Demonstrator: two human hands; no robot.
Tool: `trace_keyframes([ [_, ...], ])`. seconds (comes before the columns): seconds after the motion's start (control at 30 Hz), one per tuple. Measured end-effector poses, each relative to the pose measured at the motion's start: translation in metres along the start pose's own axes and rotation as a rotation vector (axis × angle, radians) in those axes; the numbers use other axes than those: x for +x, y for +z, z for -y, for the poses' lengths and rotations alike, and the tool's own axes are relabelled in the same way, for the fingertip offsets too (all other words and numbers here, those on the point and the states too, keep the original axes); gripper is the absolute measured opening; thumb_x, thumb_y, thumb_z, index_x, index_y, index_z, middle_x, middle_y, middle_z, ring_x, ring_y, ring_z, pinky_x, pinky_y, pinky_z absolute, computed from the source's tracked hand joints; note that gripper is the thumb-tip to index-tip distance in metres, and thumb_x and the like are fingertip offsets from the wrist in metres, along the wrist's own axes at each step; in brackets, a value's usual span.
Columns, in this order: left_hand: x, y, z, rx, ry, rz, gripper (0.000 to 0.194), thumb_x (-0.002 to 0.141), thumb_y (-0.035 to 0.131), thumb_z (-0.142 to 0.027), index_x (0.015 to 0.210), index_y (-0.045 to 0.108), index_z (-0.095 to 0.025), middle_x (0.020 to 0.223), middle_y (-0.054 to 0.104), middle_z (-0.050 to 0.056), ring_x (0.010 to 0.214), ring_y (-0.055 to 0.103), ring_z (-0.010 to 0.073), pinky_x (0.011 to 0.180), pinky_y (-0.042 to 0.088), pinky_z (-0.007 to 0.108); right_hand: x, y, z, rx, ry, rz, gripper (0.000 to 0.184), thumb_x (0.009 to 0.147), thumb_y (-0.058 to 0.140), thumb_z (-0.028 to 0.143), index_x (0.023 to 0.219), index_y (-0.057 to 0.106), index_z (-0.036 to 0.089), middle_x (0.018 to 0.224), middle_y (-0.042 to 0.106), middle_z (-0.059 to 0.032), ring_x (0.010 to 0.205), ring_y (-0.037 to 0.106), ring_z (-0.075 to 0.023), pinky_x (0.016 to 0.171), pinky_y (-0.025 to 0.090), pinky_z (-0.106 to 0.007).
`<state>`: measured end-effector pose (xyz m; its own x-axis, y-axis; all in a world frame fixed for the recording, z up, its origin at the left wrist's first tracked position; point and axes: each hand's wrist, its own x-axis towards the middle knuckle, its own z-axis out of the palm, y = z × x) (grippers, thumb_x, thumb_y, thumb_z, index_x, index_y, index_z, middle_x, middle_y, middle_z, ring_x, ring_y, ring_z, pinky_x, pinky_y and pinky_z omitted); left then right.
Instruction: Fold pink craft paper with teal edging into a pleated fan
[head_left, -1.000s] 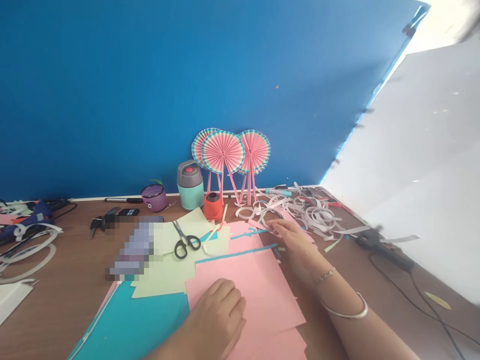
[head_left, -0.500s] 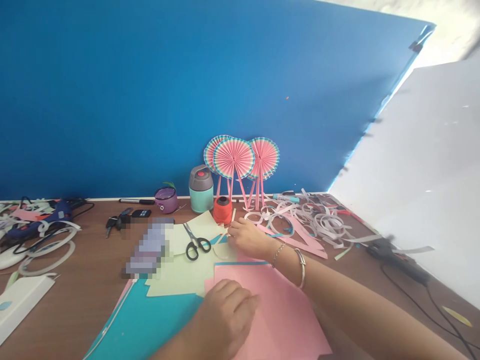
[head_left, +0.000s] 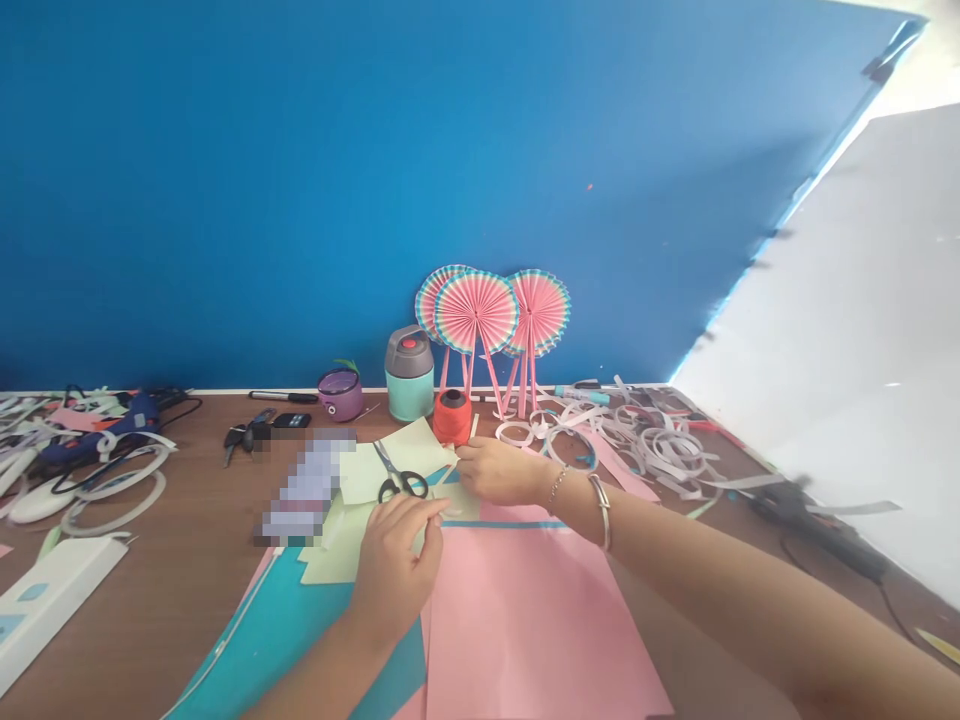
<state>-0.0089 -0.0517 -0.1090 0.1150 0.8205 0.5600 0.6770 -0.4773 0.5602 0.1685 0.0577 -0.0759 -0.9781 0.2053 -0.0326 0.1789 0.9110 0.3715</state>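
A: What lies where the hands meet?

B: Scissors (head_left: 397, 474) rest open on green paper (head_left: 337, 550) atop a wooden counter (head_left: 187, 560), long axis running away from the person, blades aimed at the blue wall (head_left: 300, 180) and slightly left, black loops facing the person.

A: And the hands?

B: The left hand (head_left: 401, 560) is just on the near side of the scissors, fingers straight and side by side, thumb slightly apart. The right hand (head_left: 480, 470) bends just right of them, fingertips bunched. Whether either grips anything cannot be told.

A: The pink sheet (head_left: 540, 620)?

B: Right of the scissors and nearer the person, its far edge, marked by a blue band (head_left: 510, 525), running left to right.

A: What surrounds them?

B: Beyond the scissors stand a flask (head_left: 410, 390) and, farther right, a red spool (head_left: 452, 418) and pleated pink fans (head_left: 477, 312). Curled paper strips (head_left: 675, 450) sprawl well to their right; a purple cup (head_left: 341, 397) sits beyond and left.

A: Anything blocking the view?

B: The left hand partly covers the scissors' loops.
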Motion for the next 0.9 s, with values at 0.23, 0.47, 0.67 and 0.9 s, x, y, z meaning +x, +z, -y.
trace_keyframes([
  [0.23, 0.003, -0.001, 0.005, 0.038, -0.031, 0.005, 0.026, 0.083, 0.044, -0.014, 0.095, 0.065, -0.023, 0.082, 0.068, 0.002, 0.082, 0.059, 0.0199, 0.076, 0.041, 0.035, 0.001, 0.007, -0.003, -0.003, 0.005, -0.054, 0.025, 0.088, 0.041, 0.008, 0.079, 0.063, 0.011, 0.082, 0.060, -0.0099, 0.080, 0.046, -0.0194, 0.070, 0.035, -0.031],
  [0.47, 0.003, 0.000, 0.007, 0.042, -0.047, 0.012, 0.027, 0.083, 0.043, -0.015, 0.096, 0.065, -0.023, 0.082, 0.068, 0.002, 0.081, 0.059, 0.0193, 0.075, 0.041, 0.035, 0.001, 0.005, -0.004, 0.013, -0.051, 0.000, 0.023, 0.084, 0.044, 0.005, 0.073, 0.064, 0.011, 0.077, 0.061, -0.0111, 0.079, 0.047, -0.0196, 0.069, 0.034, -0.032],
  [0.67, 0.004, -0.002, 0.006, 0.055, -0.035, 0.035, 0.028, 0.083, 0.042, -0.015, 0.096, 0.065, -0.023, 0.083, 0.069, 0.003, 0.082, 0.060, 0.0198, 0.075, 0.042, 0.036, 0.006, 0.012, -0.005, -0.002, -0.065, -0.028, 0.023, 0.085, 0.041, 0.005, 0.076, 0.062, 0.010, 0.077, 0.060, -0.0096, 0.076, 0.047, -0.0190, 0.067, 0.033, -0.031],
  [0.9, 0.006, -0.002, 0.006, 0.043, -0.082, 0.058, 0.026, 0.081, 0.045, -0.014, 0.098, 0.063, -0.022, 0.088, 0.068, 0.003, 0.087, 0.060, 0.0209, 0.078, 0.044, 0.037, -0.003, -0.017, 0.009, 0.268, 0.370, -0.174, 0.011, 0.074, 0.051, 0.012, 0.074, 0.062, 0.014, 0.074, 0.062, -0.0074, 0.073, 0.050, -0.0179, 0.065, 0.031, -0.030],
])
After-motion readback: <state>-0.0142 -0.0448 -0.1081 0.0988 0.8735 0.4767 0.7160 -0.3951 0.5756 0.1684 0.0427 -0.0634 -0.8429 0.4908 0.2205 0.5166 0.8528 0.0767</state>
